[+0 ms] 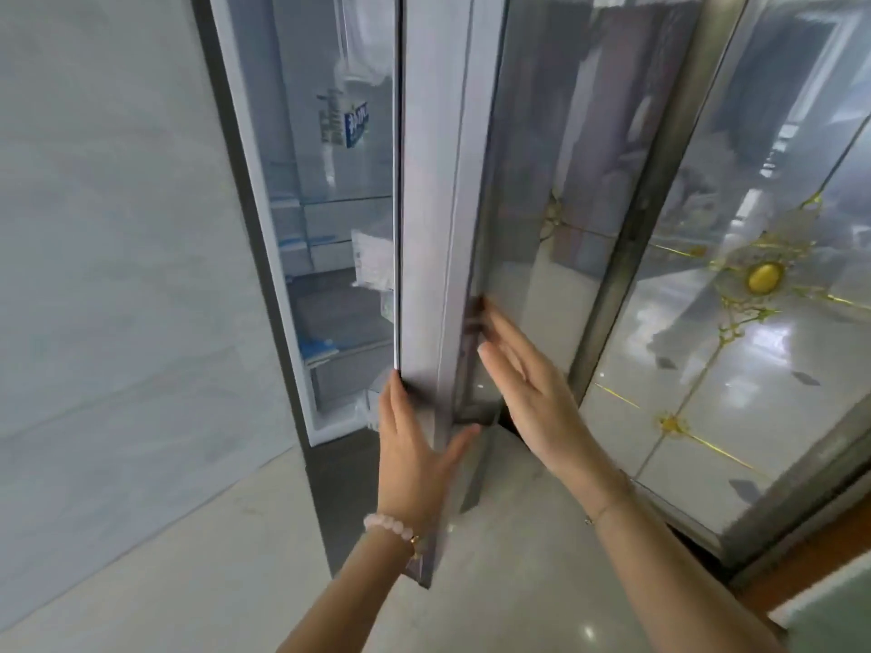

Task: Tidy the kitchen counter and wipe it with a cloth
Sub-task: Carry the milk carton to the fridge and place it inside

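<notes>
Where we are: we stand at a fridge in the middle of the frame, its fridge door [433, 228] swung out so that we see it edge-on. The lit shelves [330, 200] show to its left.
Left hand [414, 454]: lower centre, fingers straight and together up the door's near edge, thumb spread to the other side. It rests on the door without gripping it and holds nothing. A bead bracelet [391, 527] sits on that wrist.
Right hand [528, 388]: just right of the door edge, palm flat, fingers straight and slightly apart against the door's outer face. It holds nothing.
Task's things: neither the cloth nor the surface to be wiped is in view, so we cannot place them from here.
Inside: a blue-and-white packet [351, 120] stands high up, near the door's edge.
Step, as we judge it: swinging the door, most likely pushing it shut.
Doing it well: we would push with the flat right palm and draw the left fingers off the edge before the gap narrows. We would check that nothing on the shelves sticks out, then press until the seal seats.
Around: a pale wall [94, 228] at left, the floor [188, 558] below and a glass door [754, 322] with gold tracery at right.
</notes>
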